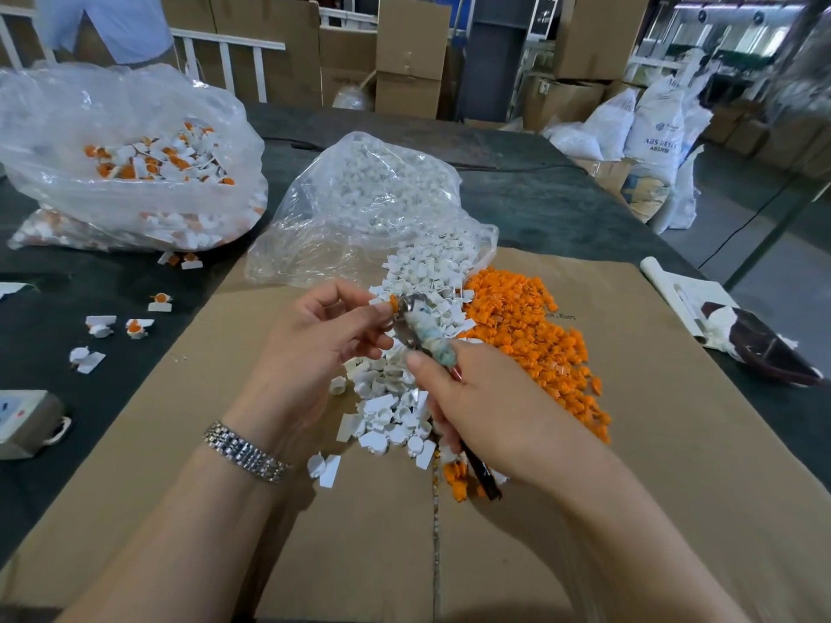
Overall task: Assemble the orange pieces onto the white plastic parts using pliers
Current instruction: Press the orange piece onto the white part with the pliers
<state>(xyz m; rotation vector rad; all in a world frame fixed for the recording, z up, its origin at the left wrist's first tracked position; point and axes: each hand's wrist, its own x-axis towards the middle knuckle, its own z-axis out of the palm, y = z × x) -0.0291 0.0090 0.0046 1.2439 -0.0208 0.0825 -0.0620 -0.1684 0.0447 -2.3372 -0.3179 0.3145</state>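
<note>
Left hand (330, 328) pinching a small orange-and-white piece (392, 303) at its fingertips, right hand (476, 413) clenched round the pliers (416, 332), jaws meeting that piece above the white parts (395, 411), orange pieces (535, 335) heaped beside.

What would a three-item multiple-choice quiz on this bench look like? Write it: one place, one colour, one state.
1. The loose orange pieces lie where?
A. on the cardboard sheet
B. in a bag
C. on the floor

2. Which colour are the parts in the middle bag?
A. orange
B. white
C. black

3. The right hand is:
A. empty
B. gripping the pliers
C. flat on cardboard

Key: 1 A, the heap sits on bare cardboard; 2 B, only white shows through the plastic; 3 B, its fingers wrap the handles.
</note>
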